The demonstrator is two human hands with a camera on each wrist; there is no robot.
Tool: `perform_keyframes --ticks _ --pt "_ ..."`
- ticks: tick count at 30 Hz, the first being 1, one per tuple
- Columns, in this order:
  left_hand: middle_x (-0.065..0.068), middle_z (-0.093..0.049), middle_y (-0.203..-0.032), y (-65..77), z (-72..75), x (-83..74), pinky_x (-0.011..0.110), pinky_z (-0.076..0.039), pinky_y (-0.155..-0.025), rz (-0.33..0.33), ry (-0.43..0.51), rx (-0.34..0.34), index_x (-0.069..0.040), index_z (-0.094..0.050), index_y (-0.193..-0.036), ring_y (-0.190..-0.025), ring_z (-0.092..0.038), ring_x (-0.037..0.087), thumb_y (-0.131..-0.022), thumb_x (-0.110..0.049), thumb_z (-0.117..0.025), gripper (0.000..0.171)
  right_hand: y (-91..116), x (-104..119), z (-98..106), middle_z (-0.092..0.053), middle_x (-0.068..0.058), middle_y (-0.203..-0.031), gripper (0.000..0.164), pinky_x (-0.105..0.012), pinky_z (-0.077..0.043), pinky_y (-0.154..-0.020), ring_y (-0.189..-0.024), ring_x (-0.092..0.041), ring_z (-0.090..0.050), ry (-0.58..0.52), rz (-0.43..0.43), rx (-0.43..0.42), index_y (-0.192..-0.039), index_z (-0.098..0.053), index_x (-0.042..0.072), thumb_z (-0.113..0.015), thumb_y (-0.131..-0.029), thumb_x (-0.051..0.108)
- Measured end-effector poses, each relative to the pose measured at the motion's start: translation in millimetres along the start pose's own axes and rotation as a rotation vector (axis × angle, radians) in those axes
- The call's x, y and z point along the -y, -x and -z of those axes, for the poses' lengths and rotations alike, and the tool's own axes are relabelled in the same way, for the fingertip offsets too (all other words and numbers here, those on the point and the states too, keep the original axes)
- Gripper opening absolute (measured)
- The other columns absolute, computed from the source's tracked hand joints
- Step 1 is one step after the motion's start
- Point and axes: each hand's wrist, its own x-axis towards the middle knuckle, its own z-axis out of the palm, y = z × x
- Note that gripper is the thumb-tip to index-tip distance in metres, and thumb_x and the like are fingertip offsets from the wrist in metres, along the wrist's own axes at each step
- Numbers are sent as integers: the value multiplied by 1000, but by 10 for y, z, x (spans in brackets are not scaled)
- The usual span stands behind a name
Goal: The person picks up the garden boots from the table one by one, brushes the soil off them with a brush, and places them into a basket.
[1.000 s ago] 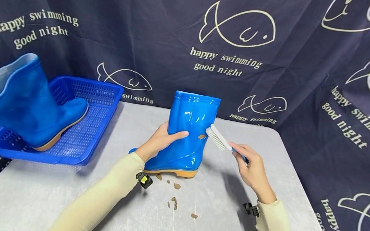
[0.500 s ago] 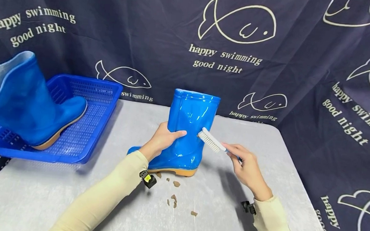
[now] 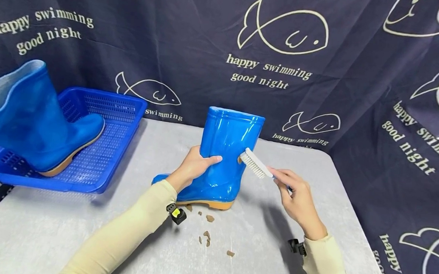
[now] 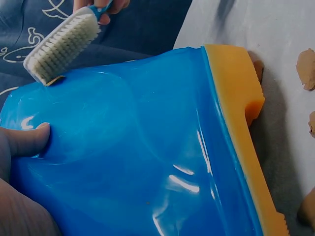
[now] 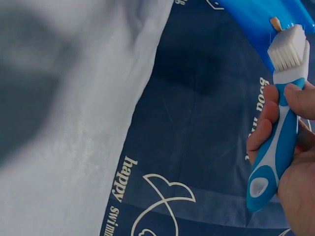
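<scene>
A glossy blue rain boot [image 3: 224, 143] with a tan sole stands on the table, toe to the left. My left hand [image 3: 192, 167] grips its shaft, thumb across the near side and the other fingers hidden behind. In my right hand [image 3: 300, 200] is a scrub brush [image 5: 278, 132] with a blue and white handle. Its white bristles [image 4: 64, 46] meet the back edge of the shaft, right at a small brown mud patch [image 3: 240, 159]. Several brown flakes [image 3: 210, 218] lie on the table in front of the sole.
At the left, a blue perforated plastic basket [image 3: 101, 184] holds a second blue boot [image 3: 40, 128], leaning with its opening up. A dark fish-print curtain [image 3: 196, 37] hangs behind and to the right of the grey table [image 3: 150, 251].
The brush has swept left over the mud patch, covering it, then back to the right, where part of the patch shows again. The boot top has tipped slightly right.
</scene>
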Motion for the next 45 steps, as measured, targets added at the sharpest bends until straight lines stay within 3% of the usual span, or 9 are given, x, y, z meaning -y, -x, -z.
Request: perform_keyframes --ticks 8,16,19,22,25,27,38,41,45 --pt "14 -54 -149 16 -9 13 64 -40 -114 -8 -2 0 -15 -40 -151 -138 -52 40 -96 -36 -67 65 158 83 -20 -73 -2 -104 49 -11 -48 -77 -87 -12 -64 74 119 100 -121 -74 12 -68 -82 -17" --pt "13 -55 -148 9 -16 21 64 -41 -113 -23 7 8 -15 -41 -151 -137 -53 40 -96 -36 -68 65 65 151 27 -72 -6 -103 48 -12 -48 -79 -87 -14 -63 73 129 4 -120 -74 11 -67 -82 -19" --pt "13 -55 -148 12 -22 31 63 -41 -114 -25 8 9 -15 -41 -151 -137 -53 39 -96 -36 -68 65 87 169 -22 -73 -5 -102 47 -19 -52 -75 -85 -14 -64 118 124 91 -120 -74 10 -68 -82 -17" --pt "13 -54 -149 7 -32 42 62 -41 -114 -34 9 11 -14 -41 -151 -138 -53 39 -96 -36 -68 65 173 214 -67 -73 -3 -101 47 -25 -55 -72 -84 -12 -64 124 111 256 -120 -74 11 -68 -82 -15" --pt "14 -54 -149 7 -33 47 62 -41 -115 -41 7 12 -13 -41 -151 -138 -53 39 -95 -35 -69 66 249 280 -65 -73 0 -100 45 -26 -56 -72 -85 -6 -62 89 85 407 -121 -74 12 -66 -84 -14" --pt "14 -55 -148 5 -26 46 61 -41 -115 -42 8 9 -13 -41 -151 -137 -53 39 -95 -35 -69 66 264 314 -47 -73 1 -100 44 -26 -57 -73 -86 -4 -62 77 83 445 -121 -74 13 -66 -85 -12" --pt "11 -50 -153 50 61 2 61 -40 -115 -76 -24 9 -17 -34 -155 -141 -49 38 -94 -42 -70 75 205 419 17 -73 -1 -104 44 -24 -53 -70 -84 -5 -61 71 65 330 -122 -73 14 -66 -87 -12" --pt "11 -46 -156 68 94 -36 61 -39 -117 -166 -54 -44 -19 -30 -156 -144 -46 37 -93 -43 -70 79 220 428 13 -74 -1 -104 45 -23 -53 -71 -86 -7 -63 55 60 278 -123 -73 14 -67 -87 -12" --pt "12 -50 -152 170 149 -146 56 -43 -115 -349 -92 -126 -19 -30 -154 -140 -51 33 -95 -36 -70 73 302 473 34 -74 2 -106 46 -18 -52 -75 -92 -8 -65 33 48 205 -124 -72 16 -67 -87 -12"
